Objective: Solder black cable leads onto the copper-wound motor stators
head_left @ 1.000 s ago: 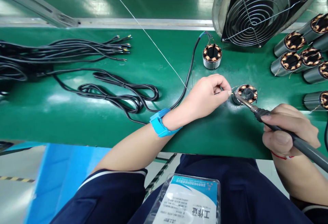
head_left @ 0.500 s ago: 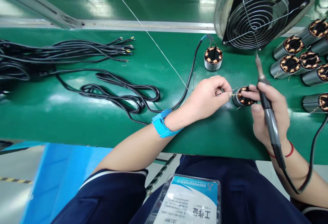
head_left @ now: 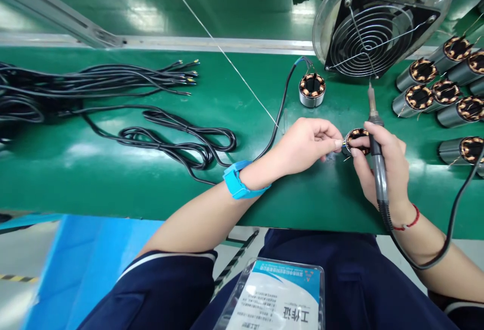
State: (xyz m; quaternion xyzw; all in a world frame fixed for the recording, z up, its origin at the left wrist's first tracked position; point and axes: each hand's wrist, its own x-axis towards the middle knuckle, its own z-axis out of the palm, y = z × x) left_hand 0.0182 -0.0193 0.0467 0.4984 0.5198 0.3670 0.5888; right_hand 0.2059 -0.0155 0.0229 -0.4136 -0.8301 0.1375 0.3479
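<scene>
My left hand [head_left: 310, 143] is pinched at the left rim of a round motor stator [head_left: 355, 141] with copper windings, on thin wires that are hard to make out. My right hand [head_left: 385, 163] holds a soldering iron [head_left: 379, 169], its tip pointing up toward the fan. The index finger and thumb of that hand reach the stator's right side. Another stator [head_left: 312, 90] stands upright behind my left hand, with a black cable [head_left: 282, 106] running to its top. Around my left wrist is a blue strap [head_left: 236, 181].
A fan with a wire guard [head_left: 368, 43] stands at the back. Several more stators [head_left: 418, 97] are grouped at the right. Black cables [head_left: 124, 75] lie bundled and coiled on the left of the green table [head_left: 94, 179]. A thin white cord [head_left: 227, 58] slants down to the left wrist.
My right hand and the soldering iron have moved left, closer to my left hand. The thumb now meets the stator's edge. The view has shifted slightly.
</scene>
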